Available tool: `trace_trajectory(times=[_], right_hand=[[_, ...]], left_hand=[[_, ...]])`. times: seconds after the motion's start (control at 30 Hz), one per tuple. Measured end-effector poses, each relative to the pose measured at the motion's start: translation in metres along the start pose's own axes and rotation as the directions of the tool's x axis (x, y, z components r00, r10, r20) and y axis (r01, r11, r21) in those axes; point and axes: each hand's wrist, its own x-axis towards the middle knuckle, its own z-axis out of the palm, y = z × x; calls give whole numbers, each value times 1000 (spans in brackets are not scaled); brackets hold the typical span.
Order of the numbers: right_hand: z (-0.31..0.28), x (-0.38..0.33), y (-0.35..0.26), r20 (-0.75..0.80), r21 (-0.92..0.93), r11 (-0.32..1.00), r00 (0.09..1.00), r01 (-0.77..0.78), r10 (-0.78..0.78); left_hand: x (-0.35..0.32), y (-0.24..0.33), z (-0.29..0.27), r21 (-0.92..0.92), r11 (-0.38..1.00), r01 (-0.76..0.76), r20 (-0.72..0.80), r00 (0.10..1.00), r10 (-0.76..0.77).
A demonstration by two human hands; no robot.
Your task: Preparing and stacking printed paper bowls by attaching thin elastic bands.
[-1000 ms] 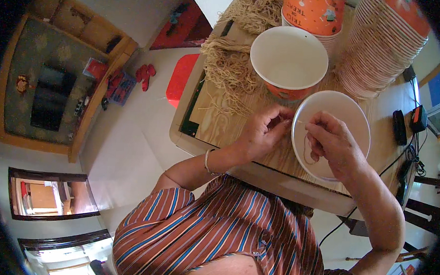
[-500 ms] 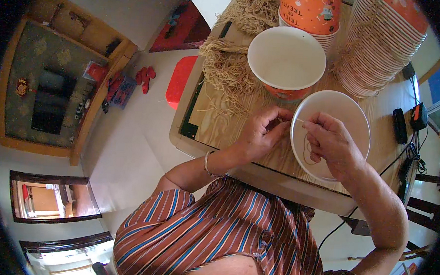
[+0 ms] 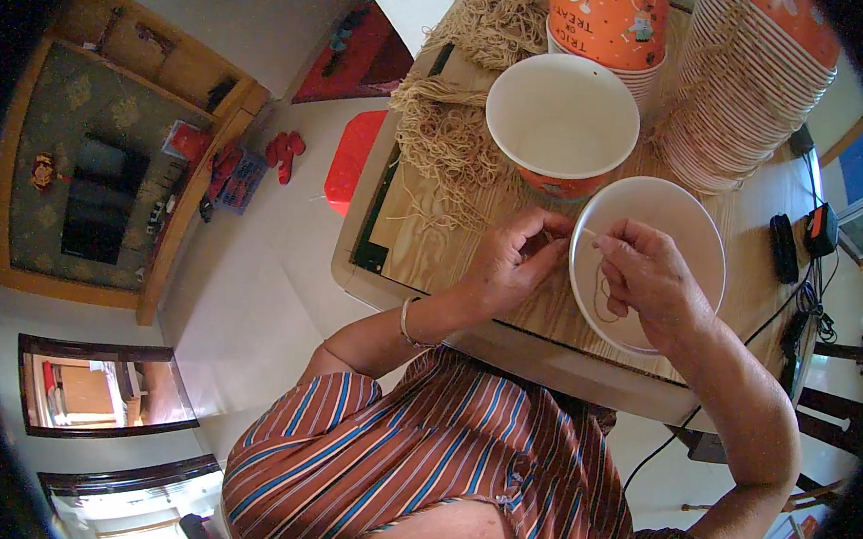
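Note:
A white-lined paper bucket [image 3: 695, 239] tilts toward me at the table's near side. Inside its mouth, my right hand [image 3: 654, 276] pinches a thin beige cord [image 3: 602, 300] near the left rim. A loop of that cord hangs below the fingers against the inner wall. My left hand [image 3: 522, 260] is closed at the outside of the same rim, thumb and fingers together; whatever they grip is hidden. Just beyond stands a second bucket [image 3: 562, 110], white inside with an orange outer wall, its mouth facing up.
Loose beige cords [image 3: 448, 139] lie heaped along the table's left side. Farther back are an orange bucket stack [image 3: 610, 25] and a taller stack [image 3: 743, 100] with cords hanging on it. Black adapters and cables [image 3: 822, 229] lie at the right edge. A red stool [image 3: 354, 163] stands beyond the left edge.

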Motion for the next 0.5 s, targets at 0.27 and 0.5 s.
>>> trace_trajectory(times=[0.27, 0.5], right_hand=[[-1, 5, 5, -13, -21, 999, 999, 34, -34], [-1, 7, 3, -9, 3, 1000, 1000, 5, -5]], left_hand=[[-2, 2, -4, -4, 995, 100, 45, 994, -100], [-1, 0, -1, -21, 1000, 21, -1, 1000, -21]])
